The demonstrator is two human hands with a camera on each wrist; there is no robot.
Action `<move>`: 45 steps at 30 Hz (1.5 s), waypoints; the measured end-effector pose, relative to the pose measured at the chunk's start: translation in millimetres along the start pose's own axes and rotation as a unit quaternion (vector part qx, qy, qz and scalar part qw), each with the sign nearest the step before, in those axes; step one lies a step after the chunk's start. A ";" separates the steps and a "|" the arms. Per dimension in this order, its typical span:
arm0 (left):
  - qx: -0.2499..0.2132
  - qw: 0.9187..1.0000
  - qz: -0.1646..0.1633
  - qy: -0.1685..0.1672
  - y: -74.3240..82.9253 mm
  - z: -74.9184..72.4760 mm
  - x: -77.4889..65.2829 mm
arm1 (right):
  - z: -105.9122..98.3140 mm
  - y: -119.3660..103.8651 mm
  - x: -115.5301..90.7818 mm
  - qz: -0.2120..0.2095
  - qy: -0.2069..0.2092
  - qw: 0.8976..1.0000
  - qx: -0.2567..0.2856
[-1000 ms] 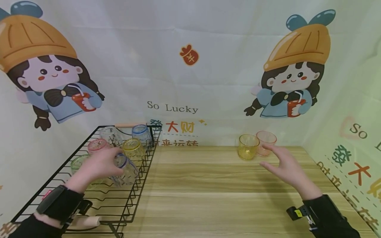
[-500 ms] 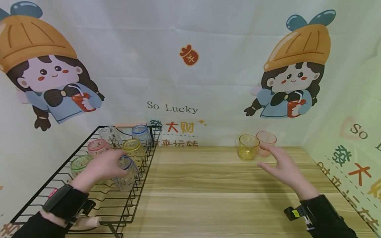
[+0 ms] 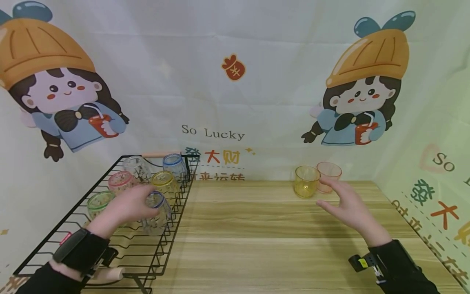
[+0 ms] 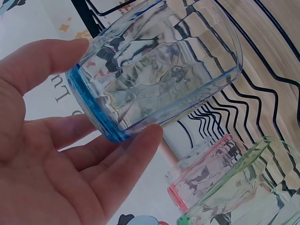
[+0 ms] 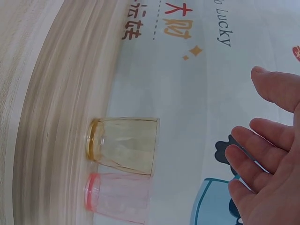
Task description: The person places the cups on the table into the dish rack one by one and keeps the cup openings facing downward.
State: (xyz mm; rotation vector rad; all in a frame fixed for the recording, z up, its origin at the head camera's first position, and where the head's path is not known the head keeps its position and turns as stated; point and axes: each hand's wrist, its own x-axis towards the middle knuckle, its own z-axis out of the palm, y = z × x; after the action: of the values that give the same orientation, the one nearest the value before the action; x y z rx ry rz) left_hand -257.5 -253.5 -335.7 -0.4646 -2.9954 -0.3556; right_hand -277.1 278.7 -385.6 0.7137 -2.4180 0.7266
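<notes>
Left hand (image 3: 130, 204) holds the blue glass (image 4: 164, 70) base-up at the rack (image 3: 147, 274), thumb one side, fingers the other; I can't tell grip force or whether the rim is seated. I'd want light, even pressure across the base and vertical motion only: racked yellow glass (image 3: 167, 188) is just behind, green glass (image 3: 100, 203) left, and a tilt could knock either. Right hand (image 3: 349, 206) is wide, holding nothing, near upright yellow glass (image 3: 305, 183) and pink glass (image 3: 332, 170) on the surface (image 3: 238, 228); I'd park it clear.

The left hand (image 3: 128, 206) curves in a grip; the right hand (image 3: 348, 206) hovers, relaxed.
</notes>
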 end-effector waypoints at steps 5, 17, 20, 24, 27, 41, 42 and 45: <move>-0.014 1.000 -0.013 -0.001 2.0 -0.4 1.0 | -1.0 -1.4 1.3 0.010 -0.004 1.000 0.000; -0.011 0.998 -0.015 0.056 16.1 -16.6 -3.1 | -3.9 1.3 7.4 0.018 -0.012 1.000 -0.012; -0.013 0.998 -0.016 0.065 19.0 -18.4 -4.3 | -4.6 1.0 8.4 0.032 -0.022 0.999 -0.011; -0.017 0.996 -0.017 0.083 25.4 -18.6 -5.8 | -4.9 0.9 10.5 0.041 -0.032 0.999 -0.015; -0.013 0.995 -0.014 0.098 31.0 -19.2 -6.2 | -4.5 1.3 12.1 0.042 -0.033 0.998 -0.020; -0.018 0.991 0.007 0.132 48.1 -21.7 -15.1 | -0.5 5.1 16.1 0.029 -0.026 0.999 -0.030; -0.019 0.991 0.008 0.134 49.2 -21.6 -15.9 | -0.2 5.2 16.7 0.027 -0.025 0.999 -0.031; -0.021 0.990 0.014 0.138 51.7 -21.2 -17.6 | 0.1 5.7 17.8 0.024 -0.023 0.999 -0.033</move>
State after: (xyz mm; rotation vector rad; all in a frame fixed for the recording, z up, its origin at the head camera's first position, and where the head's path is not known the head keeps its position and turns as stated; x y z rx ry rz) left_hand -223.7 -215.8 -306.3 -0.4219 -2.7165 -0.4406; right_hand -293.6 276.8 -376.9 0.6560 -2.4963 0.6517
